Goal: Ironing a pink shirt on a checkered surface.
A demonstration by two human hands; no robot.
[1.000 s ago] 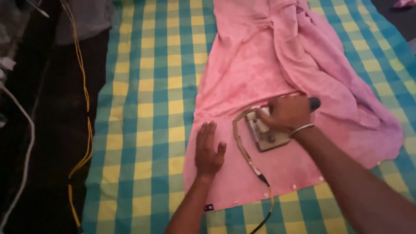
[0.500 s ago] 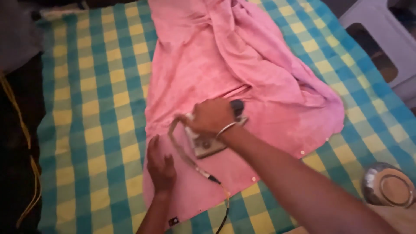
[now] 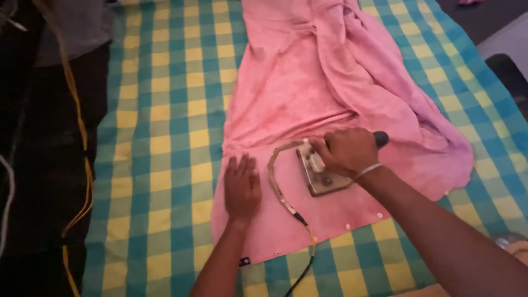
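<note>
A pink garment (image 3: 308, 88) lies spread on a checked blue, green and yellow cloth (image 3: 165, 110). My right hand (image 3: 346, 151) grips the dark handle of a metal iron (image 3: 322, 173) that rests on the garment's lower part. A braided cord (image 3: 278, 181) loops from the iron toward the near edge. My left hand (image 3: 241, 187) lies flat, fingers apart, pressing the pink fabric just left of the cord. White buttons run along the garment's near hem.
A yellow cable (image 3: 82, 159) runs down the dark floor at the left. A pale surface (image 3: 503, 38) shows at the upper right, and a rounded metal object (image 3: 509, 239) sits at the lower right edge.
The view has shifted. My right hand still holds the iron on the garment's lower part, and my left hand stays flat on the fabric beside it.
</note>
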